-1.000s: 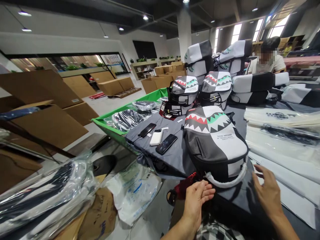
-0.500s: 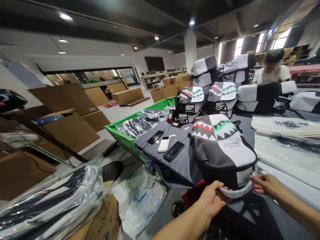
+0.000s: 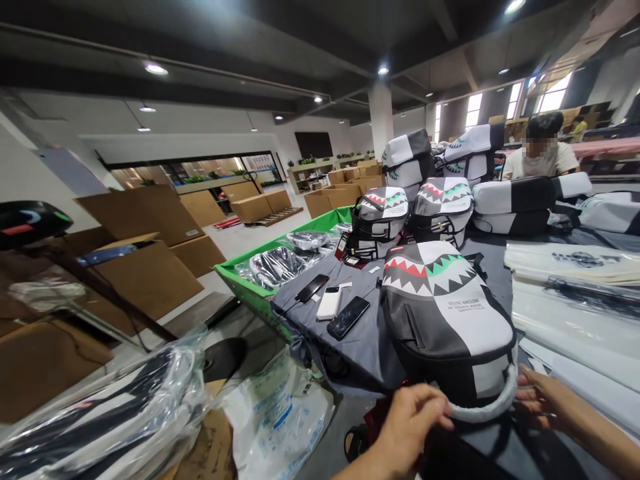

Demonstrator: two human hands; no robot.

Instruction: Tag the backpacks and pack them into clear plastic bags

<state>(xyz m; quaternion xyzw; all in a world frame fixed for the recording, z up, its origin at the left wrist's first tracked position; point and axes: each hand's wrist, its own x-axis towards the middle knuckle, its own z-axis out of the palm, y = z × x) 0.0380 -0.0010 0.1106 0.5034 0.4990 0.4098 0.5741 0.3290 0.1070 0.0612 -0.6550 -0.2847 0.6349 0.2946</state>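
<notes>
A black, white and grey backpack [image 3: 450,313] with a red and green shark-tooth print lies on the dark cloth of the table. Its carry handle [image 3: 487,412], covered in a white wrap, curves toward me. My left hand [image 3: 415,420] is closed in a pinch at the handle's left end. Beside the handle's right end is my right hand [image 3: 543,403], its fingers loosely bent and apart, close to or touching the wrap. The palm side of the left hand is hidden.
Phones [image 3: 349,317] and a white power bank [image 3: 329,304] lie left of the backpack. Behind it stand more backpacks [image 3: 383,213]. Stacked white plastic bags [image 3: 590,313] are at right. A green bin [image 3: 227,270] holds bagged goods. Another person [image 3: 543,157] sits across the table.
The view has tilted up slightly. The left hand has turned, fingers curling in at the handle's left end. The right hand's fingers have loosened and spread at the right end.
</notes>
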